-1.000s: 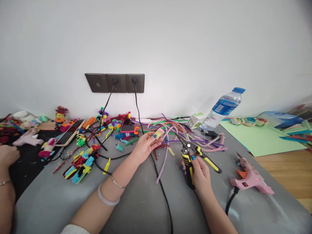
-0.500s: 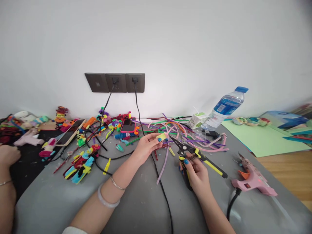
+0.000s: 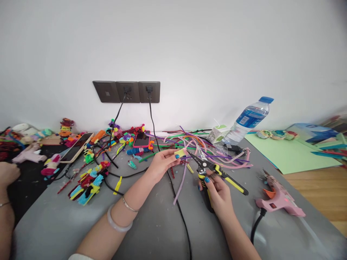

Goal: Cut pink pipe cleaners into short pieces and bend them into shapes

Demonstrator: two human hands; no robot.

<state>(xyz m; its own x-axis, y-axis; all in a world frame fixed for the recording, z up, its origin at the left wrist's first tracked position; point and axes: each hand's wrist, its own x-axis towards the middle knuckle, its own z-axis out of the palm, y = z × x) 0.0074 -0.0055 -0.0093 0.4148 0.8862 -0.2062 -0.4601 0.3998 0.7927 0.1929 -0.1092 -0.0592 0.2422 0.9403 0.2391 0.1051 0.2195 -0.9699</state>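
Note:
My left hand (image 3: 162, 164) pinches a small pale-yellow fuzzy piece (image 3: 180, 153) with a pink tip between thumb and fingers. My right hand (image 3: 218, 193) is wrapped around the lower handle of black-and-yellow wire-stripper pliers (image 3: 202, 165). The pliers' upper handle sticks out to the right, and their jaws are spread apart. One jaw points at the pink end of the yellow piece; whether they touch is too small to tell. Beneath and behind both hands lie loose pipe cleaners (image 3: 179, 187) in pink, purple, green and orange.
A pink glue gun (image 3: 282, 204) lies at the right. A tilted water bottle (image 3: 248, 119) and a drink carton (image 3: 217, 134) stand behind. Pipe-cleaner figures (image 3: 88, 184) and phones (image 3: 77, 147) are at left. A black cable (image 3: 181, 213) crosses the grey table. Another person's hand (image 3: 8, 177) rests far left.
The pliers' jaws have spread wider. My left hand still holds the yellow piece in nearly the same place. The whole view has shifted slightly.

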